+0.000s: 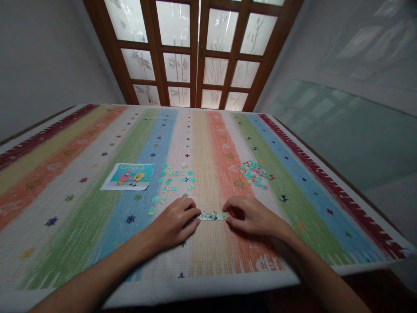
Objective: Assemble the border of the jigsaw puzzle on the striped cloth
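A short strip of joined jigsaw puzzle pieces (211,216) lies on the striped cloth between my hands. My left hand (180,219) is closed, its thumb and fingertips pinching the strip's left end. At the other end, my right hand (250,216) pinches a small jigsaw piece (224,214) between thumb and forefinger. That piece touches the strip or nearly so; whether it is locked in I cannot tell. Loose teal jigsaw pieces (169,181) are spread beyond my left hand. A denser pile of mixed-colour jigsaw pieces (254,173) sits beyond my right hand.
A printed cartoon picture (128,177) lies flat on the left of the cloth. The striped tablecloth (208,248) covers the table up to its front edge. Wooden doors with frosted panes (195,56) stand behind the table, with walls on both sides.
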`<state>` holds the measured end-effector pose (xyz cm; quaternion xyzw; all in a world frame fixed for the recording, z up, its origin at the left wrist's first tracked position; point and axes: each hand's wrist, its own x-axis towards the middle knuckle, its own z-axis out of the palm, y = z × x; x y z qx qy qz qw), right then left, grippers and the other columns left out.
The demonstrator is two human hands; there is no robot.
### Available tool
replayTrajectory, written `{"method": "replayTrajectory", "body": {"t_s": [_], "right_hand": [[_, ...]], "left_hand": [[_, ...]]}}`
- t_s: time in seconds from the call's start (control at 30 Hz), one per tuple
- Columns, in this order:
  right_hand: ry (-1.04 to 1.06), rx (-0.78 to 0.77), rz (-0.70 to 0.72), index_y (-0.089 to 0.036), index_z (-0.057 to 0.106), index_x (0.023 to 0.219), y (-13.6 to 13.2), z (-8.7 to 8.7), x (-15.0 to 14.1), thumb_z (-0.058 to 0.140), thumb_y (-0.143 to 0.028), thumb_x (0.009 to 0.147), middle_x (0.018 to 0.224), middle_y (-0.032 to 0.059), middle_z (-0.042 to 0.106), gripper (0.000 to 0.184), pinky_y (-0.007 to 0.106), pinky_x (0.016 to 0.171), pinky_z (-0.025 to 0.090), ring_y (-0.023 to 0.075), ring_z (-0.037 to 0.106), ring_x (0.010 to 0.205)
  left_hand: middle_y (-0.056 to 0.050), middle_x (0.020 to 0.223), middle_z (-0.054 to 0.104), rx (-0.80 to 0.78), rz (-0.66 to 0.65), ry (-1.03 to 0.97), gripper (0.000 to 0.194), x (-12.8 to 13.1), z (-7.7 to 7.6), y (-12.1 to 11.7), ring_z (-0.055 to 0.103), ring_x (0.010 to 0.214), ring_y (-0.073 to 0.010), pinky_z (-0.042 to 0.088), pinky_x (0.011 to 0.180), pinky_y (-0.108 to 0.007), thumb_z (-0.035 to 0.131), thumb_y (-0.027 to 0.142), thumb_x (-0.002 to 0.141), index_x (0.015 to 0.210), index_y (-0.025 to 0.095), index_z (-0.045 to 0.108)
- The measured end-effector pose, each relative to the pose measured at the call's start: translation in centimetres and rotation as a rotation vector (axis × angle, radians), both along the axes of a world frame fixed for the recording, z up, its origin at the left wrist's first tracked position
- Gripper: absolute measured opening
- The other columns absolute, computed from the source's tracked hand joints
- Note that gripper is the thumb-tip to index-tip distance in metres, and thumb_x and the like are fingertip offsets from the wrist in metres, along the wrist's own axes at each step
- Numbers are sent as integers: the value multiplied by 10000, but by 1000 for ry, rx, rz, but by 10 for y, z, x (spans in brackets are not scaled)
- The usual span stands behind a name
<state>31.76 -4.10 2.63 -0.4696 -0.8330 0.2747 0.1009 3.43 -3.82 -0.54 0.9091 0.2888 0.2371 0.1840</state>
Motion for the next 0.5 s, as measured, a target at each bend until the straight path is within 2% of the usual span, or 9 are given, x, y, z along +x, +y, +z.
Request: {"method": "replayTrajectory", "body": {"t_s": [0.17, 0.5], "right_hand": [[3, 3, 38, -164, 711, 978, 1, 1, 3, 665, -138, 774, 821, 34, 675, 211, 288, 663, 401, 170, 585, 724], [-8, -40, 28, -176, 701, 961, 2, 0, 3, 709, -201, 850, 813, 27, 663, 114, 285, 650, 391, 163, 578, 714]], "left_hand": [[-93, 1000, 614, -33, 8, -18, 199, 0, 1, 0, 580, 933, -219, 517, 829, -380, 522, 222, 1030, 1107, 146, 690], [-58, 883, 592, -24, 63, 21, 166, 0, -1, 0, 569, 816, -202, 476, 728, -348, 527, 233, 1019, 1031, 159, 675]]}}
